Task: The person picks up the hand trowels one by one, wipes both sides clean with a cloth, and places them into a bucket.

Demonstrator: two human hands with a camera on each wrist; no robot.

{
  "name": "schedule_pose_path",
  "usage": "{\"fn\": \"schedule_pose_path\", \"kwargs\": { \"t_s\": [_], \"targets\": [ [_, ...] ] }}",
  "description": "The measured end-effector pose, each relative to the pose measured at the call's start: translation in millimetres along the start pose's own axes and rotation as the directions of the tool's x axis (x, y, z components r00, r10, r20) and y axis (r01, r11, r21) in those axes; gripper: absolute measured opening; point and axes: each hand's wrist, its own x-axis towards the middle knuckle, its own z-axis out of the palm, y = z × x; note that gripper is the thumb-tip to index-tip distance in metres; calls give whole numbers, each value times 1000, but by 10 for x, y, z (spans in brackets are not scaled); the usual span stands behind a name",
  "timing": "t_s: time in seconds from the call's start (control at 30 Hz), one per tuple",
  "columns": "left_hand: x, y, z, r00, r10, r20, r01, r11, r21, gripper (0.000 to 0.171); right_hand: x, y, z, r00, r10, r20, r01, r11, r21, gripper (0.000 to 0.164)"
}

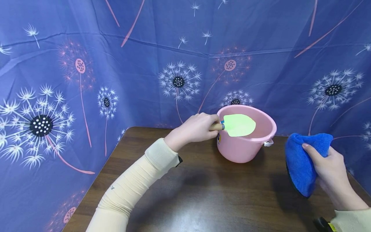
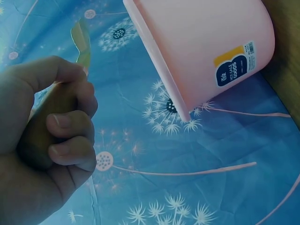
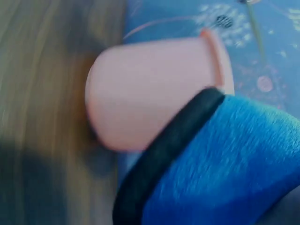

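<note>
My left hand (image 1: 200, 127) grips the wooden handle (image 2: 54, 122) of a small hand trowel with a pale yellow-green blade (image 1: 239, 125). In the head view that blade overlaps the near rim of a pink bucket (image 1: 239, 153). The bucket stands upright on the table, and its label (image 2: 234, 65) shows in the left wrist view. Off to the bucket's right, my right hand (image 1: 330, 164) holds a bunched blue cloth (image 1: 302, 167) above the table, thumb on the near side. A dark edging (image 3: 164, 150) runs along the cloth in the blurred right wrist view.
The dark wooden table (image 1: 185, 193) extends beneath both arms. A blue fabric backdrop (image 1: 139, 80) printed with dandelions hangs close behind the bucket and along the left side. The bucket's white handle fitting (image 1: 268, 142) sticks out at its right.
</note>
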Motion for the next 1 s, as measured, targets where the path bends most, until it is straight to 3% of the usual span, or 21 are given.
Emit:
{"fn": "schedule_pose_path", "kwargs": {
  "t_s": [0.1, 0.17, 0.23, 0.37, 0.47, 0.57, 0.67, 0.87, 1.0],
  "targets": [
    [90, 17, 9, 1000, 4, -8, -4, 1000, -17, 15, 67, 35, -14, 989, -109, -98, 77, 956, -285, 15],
    [148, 27, 21, 1000, 7, -18, -7, 999, -32, 12, 122, 60, -16, 976, -173, -135, 110, 918, -381, 14],
    [203, 43, 33, 999, 5, -33, -7, 999, -48, 5, 178, 86, -13, 966, -211, -148, 128, 890, -437, 20],
    [331, 73, 62, 999, -5, -53, 2, 998, -61, 28, 297, 124, 21, 952, -262, -161, 146, 846, -512, 36],
    [425, 97, 80, 998, -19, -57, 15, 997, -79, 27, 391, 152, 67, 927, -339, -159, 196, 802, -564, 38],
    [505, 123, 91, 998, -55, -39, 50, 992, -112, 16, 496, 193, 119, 888, -441, -132, 278, 742, -610, 34],
    [588, 146, 122, 995, -99, -35, 94, 989, -112, 13, 605, 252, 159, 865, -493, -94, 320, 686, -653, 31],
    [729, 190, 256, 984, -170, -44, 165, 981, -105, 15, 769, 382, 218, 876, -483, 16, 352, 614, -706, 33],
    [806, 201, 351, 980, -190, -54, 184, 978, -102, 9, 898, 490, 234, 857, -501, 118, 416, 538, -734, 34]
  ]
}}
